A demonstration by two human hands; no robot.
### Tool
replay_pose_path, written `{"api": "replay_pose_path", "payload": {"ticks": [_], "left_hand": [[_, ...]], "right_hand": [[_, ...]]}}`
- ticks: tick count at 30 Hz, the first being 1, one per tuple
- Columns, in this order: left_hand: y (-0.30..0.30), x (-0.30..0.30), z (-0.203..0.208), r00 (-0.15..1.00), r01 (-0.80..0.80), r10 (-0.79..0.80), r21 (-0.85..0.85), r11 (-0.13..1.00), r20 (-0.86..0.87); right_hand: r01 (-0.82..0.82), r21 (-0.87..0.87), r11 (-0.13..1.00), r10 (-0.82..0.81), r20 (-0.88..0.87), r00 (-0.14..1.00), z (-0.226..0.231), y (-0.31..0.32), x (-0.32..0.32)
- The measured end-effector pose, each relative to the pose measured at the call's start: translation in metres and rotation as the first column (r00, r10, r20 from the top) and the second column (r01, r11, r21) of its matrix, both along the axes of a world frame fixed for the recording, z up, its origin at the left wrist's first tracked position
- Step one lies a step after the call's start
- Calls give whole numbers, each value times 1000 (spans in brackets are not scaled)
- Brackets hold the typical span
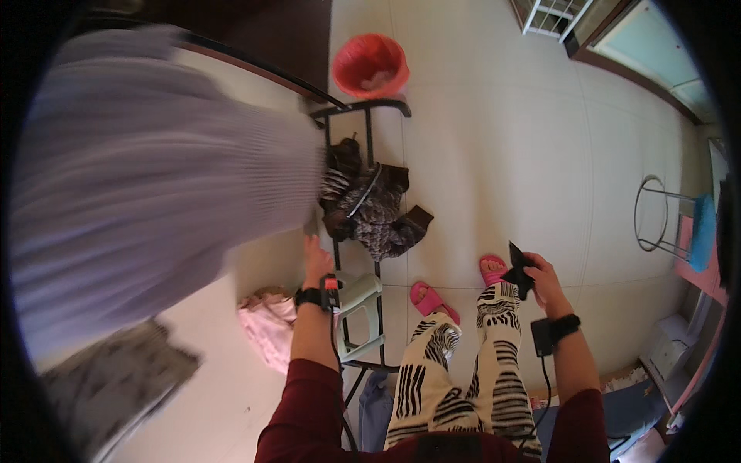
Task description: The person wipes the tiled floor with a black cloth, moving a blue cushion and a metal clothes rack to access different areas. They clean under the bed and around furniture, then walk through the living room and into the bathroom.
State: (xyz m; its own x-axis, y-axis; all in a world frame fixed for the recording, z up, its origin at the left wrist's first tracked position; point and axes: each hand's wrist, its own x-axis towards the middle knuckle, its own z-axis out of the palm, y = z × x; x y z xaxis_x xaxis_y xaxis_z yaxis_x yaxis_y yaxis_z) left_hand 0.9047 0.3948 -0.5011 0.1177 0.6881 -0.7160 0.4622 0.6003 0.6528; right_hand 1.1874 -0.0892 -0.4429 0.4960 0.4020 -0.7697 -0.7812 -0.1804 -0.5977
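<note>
A large pale purple ribbed knit garment (177, 170) hangs across the left side, close to me and blurred. My left hand (316, 261) is just below its ribbed hem, fingers stretched out toward it. Whether the fingertips touch the knit I cannot make out. On the right, my right hand (545, 284) is closed on a small black piece of cloth (519, 270), which sticks out past the fingers in pointed corners. Dark brown patterned clothing (378, 204) with dark cuffs lies over the bars of a black metal rack (370, 131), ahead of my left hand.
A red basin (370, 65) stands on the tiled floor beyond the rack. Beside my left forearm are a pale green plastic stool (361, 316) and pink clothing (268, 324). Grey patterned fabric (123, 378) is at lower left. A blue-seated round stool (701, 231) stands at far right.
</note>
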Motion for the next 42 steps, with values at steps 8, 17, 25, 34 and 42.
{"api": "replay_pose_path", "payload": {"ticks": [8,17,25,34,42], "left_hand": [[71,23,-159,990,-110,109,-8,994,-91],[63,59,-66,646,-529,540,-194,826,539],[-61,32,247,572,-177,192,-108,978,798],[-261,-100,440,853,-340,174,272,900,493],[-404,-281,503,962,-229,42,716,660,269]], "right_hand": [[-77,-421,904,57,-61,997,-106,-105,-19],[-198,-404,893,175,-94,980,-78,-121,3],[-190,-192,963,180,-68,981,9,-84,13],[-329,-178,927,338,23,941,123,-64,15],[-328,-184,927,358,170,918,175,-66,-38]]}}
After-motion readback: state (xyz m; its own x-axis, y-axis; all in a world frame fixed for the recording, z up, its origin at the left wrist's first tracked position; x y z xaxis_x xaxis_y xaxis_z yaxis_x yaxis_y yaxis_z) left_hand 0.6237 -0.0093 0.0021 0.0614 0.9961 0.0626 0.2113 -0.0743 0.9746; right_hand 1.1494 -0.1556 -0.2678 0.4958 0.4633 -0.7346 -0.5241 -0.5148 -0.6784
